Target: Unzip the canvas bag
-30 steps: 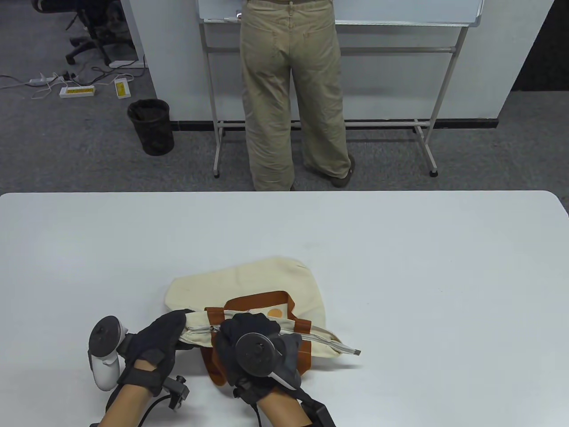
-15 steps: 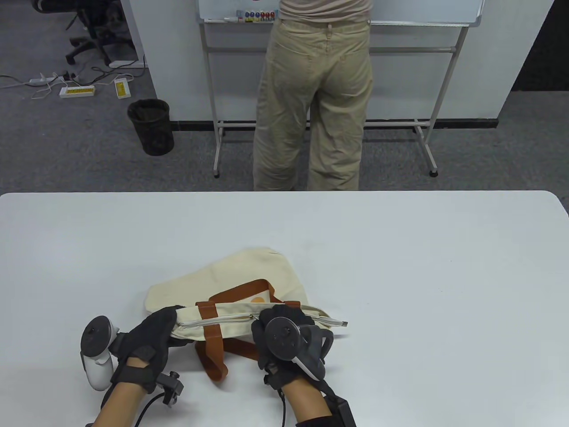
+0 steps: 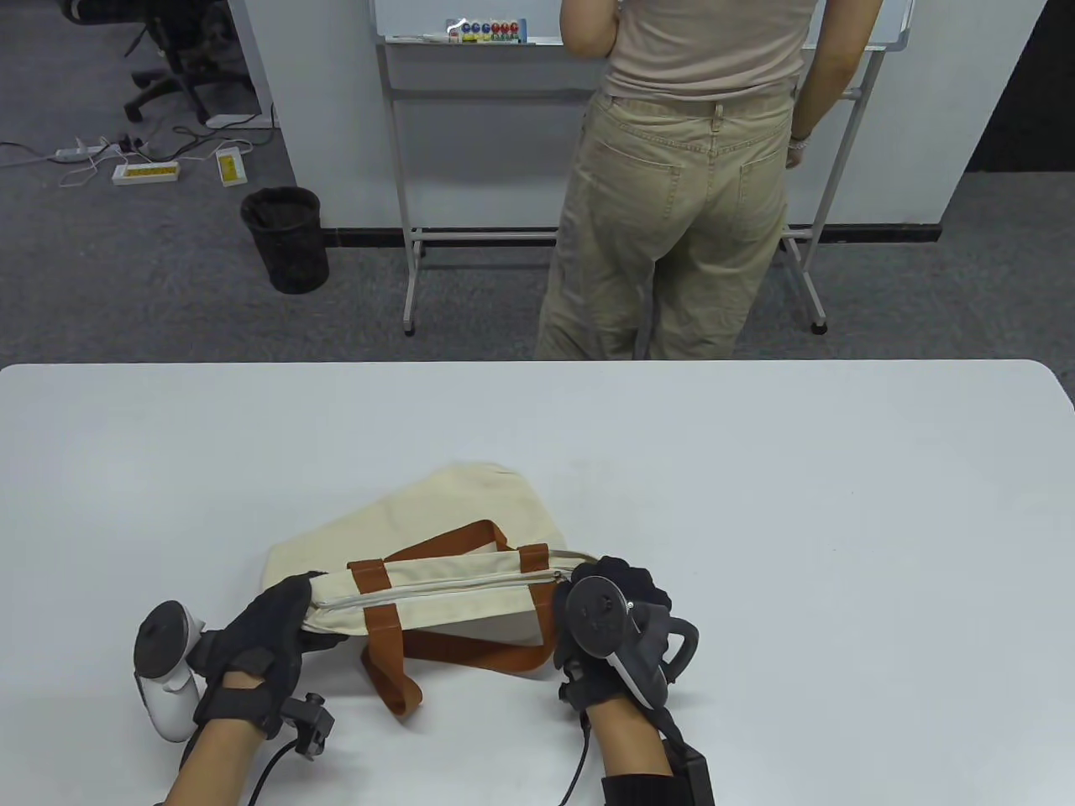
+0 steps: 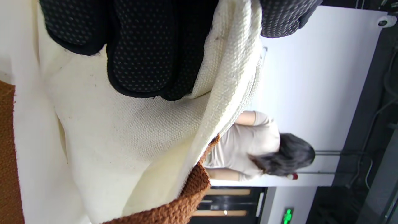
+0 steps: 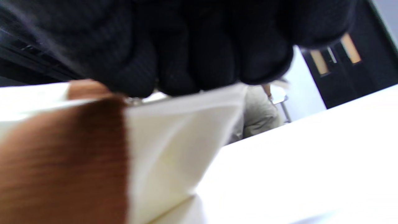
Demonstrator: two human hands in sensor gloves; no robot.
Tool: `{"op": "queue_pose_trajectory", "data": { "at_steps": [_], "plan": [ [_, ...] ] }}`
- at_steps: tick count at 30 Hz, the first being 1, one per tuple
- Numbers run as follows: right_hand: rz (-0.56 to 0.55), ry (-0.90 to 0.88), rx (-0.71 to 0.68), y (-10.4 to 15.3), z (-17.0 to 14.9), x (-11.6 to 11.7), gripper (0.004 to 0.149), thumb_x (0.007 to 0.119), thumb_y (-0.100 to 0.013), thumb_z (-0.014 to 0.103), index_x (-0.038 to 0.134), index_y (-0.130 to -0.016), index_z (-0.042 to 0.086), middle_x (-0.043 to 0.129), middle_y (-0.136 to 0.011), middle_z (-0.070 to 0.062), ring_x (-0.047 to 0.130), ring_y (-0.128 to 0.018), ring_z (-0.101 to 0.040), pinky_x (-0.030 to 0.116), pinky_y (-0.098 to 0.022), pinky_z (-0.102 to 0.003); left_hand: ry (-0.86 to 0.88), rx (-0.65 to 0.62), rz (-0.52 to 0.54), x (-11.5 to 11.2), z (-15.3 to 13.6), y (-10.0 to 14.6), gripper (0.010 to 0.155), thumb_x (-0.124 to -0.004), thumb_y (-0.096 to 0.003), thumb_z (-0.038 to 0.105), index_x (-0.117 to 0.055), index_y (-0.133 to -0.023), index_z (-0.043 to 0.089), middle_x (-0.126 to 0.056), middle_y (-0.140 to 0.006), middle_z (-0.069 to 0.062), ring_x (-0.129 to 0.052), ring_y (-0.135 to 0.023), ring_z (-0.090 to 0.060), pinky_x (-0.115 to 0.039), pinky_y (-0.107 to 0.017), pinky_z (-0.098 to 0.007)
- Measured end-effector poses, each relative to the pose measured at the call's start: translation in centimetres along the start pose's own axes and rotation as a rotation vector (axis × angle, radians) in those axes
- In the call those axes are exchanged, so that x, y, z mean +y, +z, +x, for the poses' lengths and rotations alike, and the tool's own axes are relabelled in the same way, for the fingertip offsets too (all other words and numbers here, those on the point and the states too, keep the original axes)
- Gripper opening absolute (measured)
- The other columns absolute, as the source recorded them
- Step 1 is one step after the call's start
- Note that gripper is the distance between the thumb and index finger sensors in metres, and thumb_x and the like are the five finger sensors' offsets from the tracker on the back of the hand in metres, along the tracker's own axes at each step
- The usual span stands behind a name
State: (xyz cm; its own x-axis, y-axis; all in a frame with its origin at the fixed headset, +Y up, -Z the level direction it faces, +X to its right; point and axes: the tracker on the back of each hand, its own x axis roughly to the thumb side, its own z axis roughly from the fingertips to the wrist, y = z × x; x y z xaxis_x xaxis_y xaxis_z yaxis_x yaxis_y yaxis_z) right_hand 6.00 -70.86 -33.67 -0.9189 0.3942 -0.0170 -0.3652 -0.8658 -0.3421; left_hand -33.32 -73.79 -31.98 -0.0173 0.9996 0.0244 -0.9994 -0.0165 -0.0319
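The cream canvas bag (image 3: pixel 470 520) with brown straps (image 3: pixel 374 604) lies at the table's near left. Its zipper (image 3: pixel 437 583) runs along the raised top edge. My left hand (image 3: pixel 290 609) grips the bag's left end; in the left wrist view its fingers (image 4: pixel 140 62) wrap over the cream canvas (image 4: pixel 124 133). My right hand (image 3: pixel 579 583) is at the zipper's right end and pinches the zipper pull (image 3: pixel 559 575). In the blurred right wrist view my closed fingers (image 5: pixel 202 59) sit on the bag's top edge, with a metal glint (image 5: pixel 134 100) below them.
The white table (image 3: pixel 798 504) stretches far and right of the bag. A loose brown strap loop (image 3: pixel 395 697) lies toward the front edge. Beyond the table a person (image 3: pixel 672 218) stands at a whiteboard stand, next to a black bin (image 3: pixel 285 239).
My right hand slid right along the zipper, from near the left strap to the right end. The bag and my left hand shifted left. The person behind walked right.
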Motion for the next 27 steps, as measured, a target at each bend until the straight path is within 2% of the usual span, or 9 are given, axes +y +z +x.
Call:
{"op": "queue_pose_trajectory", "data": {
  "at_steps": [5, 8, 13, 15, 17, 19, 22, 25, 27],
  "plan": [
    [-0.017, -0.052, 0.069, -0.5, -2.2, -1.1, 0.038, 0.091, -0.041, 0.038, 0.091, -0.068, 0.011, 0.085, -0.073, -0.017, 0.082, -0.065, -0.042, 0.062, -0.049, -0.058, -0.002, 0.002, -0.004, 0.2, -0.1, 0.0, 0.047, -0.067, -0.0511, 0.05, -0.084, -0.08, 0.016, -0.098, -0.066, -0.012, -0.1, -0.051, -0.025, -0.078, -0.048, -0.049],
    [-0.053, -0.23, 0.157, -0.7, -4.0, -2.1, 0.038, 0.091, -0.041, 0.037, 0.091, -0.067, 0.009, 0.086, -0.072, -0.017, 0.082, -0.064, -0.043, 0.062, -0.049, -0.059, 0.065, 0.01, -0.003, 0.3, -0.4, -0.1, 0.047, -0.066, -0.0511, 0.05, -0.083, -0.08, 0.016, -0.097, -0.066, -0.012, -0.099, -0.052, -0.025, -0.077, -0.048, -0.049],
    [-0.056, -0.26, 0.215, -0.6, -6.2, -2.4, 0.038, 0.091, -0.041, 0.038, 0.091, -0.067, 0.01, 0.085, -0.073, -0.016, 0.082, -0.064, -0.042, 0.063, -0.049, -0.059, 0.091, 0.026, 0.027, 1.5, -0.8, -0.2, 0.047, -0.066, -0.0512, 0.05, -0.083, -0.08, 0.016, -0.097, -0.066, -0.011, -0.099, -0.051, -0.025, -0.077, -0.048, -0.048],
    [-0.073, -0.293, 0.224, -0.5, -6.1, -2.2, 0.038, 0.091, -0.041, 0.039, 0.091, -0.067, 0.01, 0.086, -0.073, -0.016, 0.083, -0.065, -0.042, 0.063, -0.049, -0.059, 0.096, 0.027, 0.016, 1.4, -0.9, -0.2, 0.047, -0.065, -0.0511, 0.05, -0.082, -0.081, 0.017, -0.097, -0.067, -0.011, -0.099, -0.052, -0.025, -0.077, -0.048, -0.048],
    [-0.097, -0.306, 0.207, -0.5, -5.8, -2.4, 0.042, 0.09, -0.042, 0.039, 0.09, -0.072, 0.011, 0.084, -0.077, -0.018, 0.082, -0.068, -0.043, 0.062, -0.051, -0.06, 0.113, 0.024, 0.023, 1.4, -0.9, -0.2, 0.047, -0.065, -0.0511, 0.049, -0.082, -0.081, 0.017, -0.096, -0.067, -0.01, -0.099, -0.052, -0.024, -0.078, -0.048, -0.048],
    [-0.136, -0.318, 0.166, -0.4, -5.2, -2.7, 0.059, 0.09, -0.041, 0.044, 0.079, -0.087, 0.009, 0.076, -0.086, -0.019, 0.077, -0.075, -0.045, 0.059, -0.055, -0.061, 0.11, 0.02, 0.026, 1.6, -0.9, -0.2, 0.047, -0.065, -0.0511, 0.05, -0.082, -0.081, 0.018, -0.097, -0.067, -0.01, -0.099, -0.052, -0.024, -0.078, -0.048, -0.048],
    [-0.162, -0.341, 0.087, -0.3, -3.7, -3.3, 0.068, 0.09, -0.04, 0.046, 0.072, -0.094, 0.01, 0.069, -0.094, -0.02, 0.072, -0.082, -0.046, 0.056, -0.059, -0.062, 0.115, 0.022, 0.033, 1.9, -0.9, -0.3, 0.047, -0.065, -0.0511, 0.05, -0.082, -0.081, 0.017, -0.096, -0.067, -0.01, -0.099, -0.052, -0.024, -0.078, -0.048, -0.048],
    [-0.113, -0.353, 0.007, -0.2, -2.1, -3.2, 0.072, 0.09, -0.04, 0.048, 0.068, -0.097, 0.01, 0.063, -0.099, -0.021, 0.067, -0.087, -0.047, 0.053, -0.061, -0.064, 0.113, 0.023, 0.03, 1.9, -0.9, -0.3, 0.047, -0.065, -0.0512, 0.05, -0.082, -0.081, 0.017, -0.096, -0.067, -0.01, -0.099, -0.052, -0.024, -0.077, -0.048, -0.048],
    [-0.04, -0.349, -0.066, -0.2, -0.7, -2.7, 0.076, 0.09, -0.04, 0.048, 0.063, -0.101, 0.011, 0.056, -0.104, -0.021, 0.061, -0.094, -0.048, 0.05, -0.064, -0.065, 0.1, 0.024, 0.007, 1.7, -1.0, -0.3, 0.047, -0.065, -0.0513, 0.05, -0.082, -0.081, 0.017, -0.096, -0.067, -0.01, -0.099, -0.052, -0.025, -0.077, -0.048, -0.048]
  ]
}}
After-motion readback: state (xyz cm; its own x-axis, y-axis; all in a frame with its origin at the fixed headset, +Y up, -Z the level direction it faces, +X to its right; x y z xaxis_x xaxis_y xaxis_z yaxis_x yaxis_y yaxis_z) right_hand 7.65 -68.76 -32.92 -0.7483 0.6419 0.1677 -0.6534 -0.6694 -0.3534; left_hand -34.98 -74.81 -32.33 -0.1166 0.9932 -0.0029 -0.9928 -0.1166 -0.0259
